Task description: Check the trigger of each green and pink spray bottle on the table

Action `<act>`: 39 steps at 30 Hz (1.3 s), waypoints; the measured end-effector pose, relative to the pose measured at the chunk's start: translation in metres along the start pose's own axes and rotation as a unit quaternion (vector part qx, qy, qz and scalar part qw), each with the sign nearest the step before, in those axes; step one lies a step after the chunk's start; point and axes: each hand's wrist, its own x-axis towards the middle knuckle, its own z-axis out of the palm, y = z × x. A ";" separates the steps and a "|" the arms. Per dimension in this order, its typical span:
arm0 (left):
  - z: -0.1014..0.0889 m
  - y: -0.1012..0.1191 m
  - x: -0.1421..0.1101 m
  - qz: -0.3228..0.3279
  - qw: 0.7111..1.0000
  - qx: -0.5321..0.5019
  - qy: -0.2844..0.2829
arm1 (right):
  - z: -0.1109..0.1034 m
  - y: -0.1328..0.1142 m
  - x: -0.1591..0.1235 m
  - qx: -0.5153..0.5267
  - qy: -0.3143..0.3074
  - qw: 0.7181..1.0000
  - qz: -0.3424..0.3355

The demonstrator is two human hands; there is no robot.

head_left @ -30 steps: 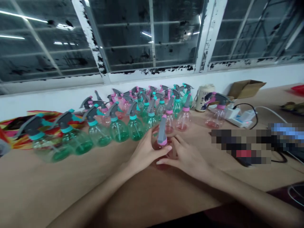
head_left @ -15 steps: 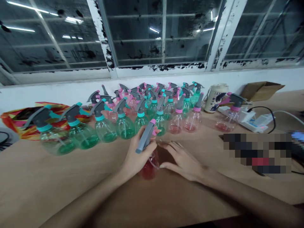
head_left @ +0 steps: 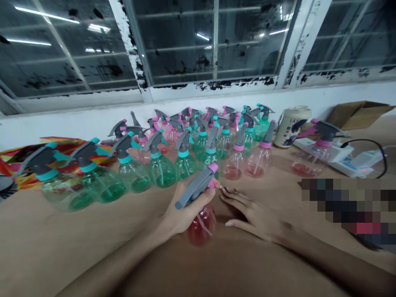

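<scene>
My left hand (head_left: pixel 182 210) is wrapped round a pink spray bottle (head_left: pixel 201 225) with a grey trigger head (head_left: pixel 194 187), which leans toward me on the brown table (head_left: pixel 62 239). Just right of the bottle lies my right hand (head_left: pixel 250 210), fingers stretched out flat on the table, fingertips near the bottle's pink collar. Behind them stands a crowd of several green spray bottles (head_left: pixel 161 169) and pink spray bottles (head_left: pixel 235 165) in rows.
A lone pink bottle (head_left: pixel 312 159) stands at the right by a white power strip (head_left: pixel 346 159) with a black cable. A printed cup (head_left: pixel 291 126), a cardboard box (head_left: pixel 359 113) and a colourful bag (head_left: pixel 21 159) line the wall under the windows.
The bottle went from upright between both hands to tilted toward me in my left hand. My right hand let go and now lies flat beside it.
</scene>
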 end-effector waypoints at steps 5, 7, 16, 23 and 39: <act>-0.002 -0.001 -0.001 -0.020 0.998 -0.031 -0.041 | -0.002 0.002 -0.001 0.010 -0.014 1.000 -0.002; -0.001 -0.002 -0.002 -0.030 0.999 -0.029 -0.031 | -0.004 0.002 0.000 0.015 -0.024 1.000 -0.002; 0.002 -0.001 -0.001 -0.019 0.999 0.015 0.032 | -0.008 0.007 -0.003 0.026 -0.057 0.998 0.002; 0.006 -0.002 0.000 -0.022 0.999 0.029 0.026 | -0.006 0.011 -0.005 0.039 -0.054 0.998 0.000; 0.006 0.000 0.000 -0.018 1.000 0.014 0.020 | 0.002 0.008 -0.005 0.010 -0.020 1.000 0.016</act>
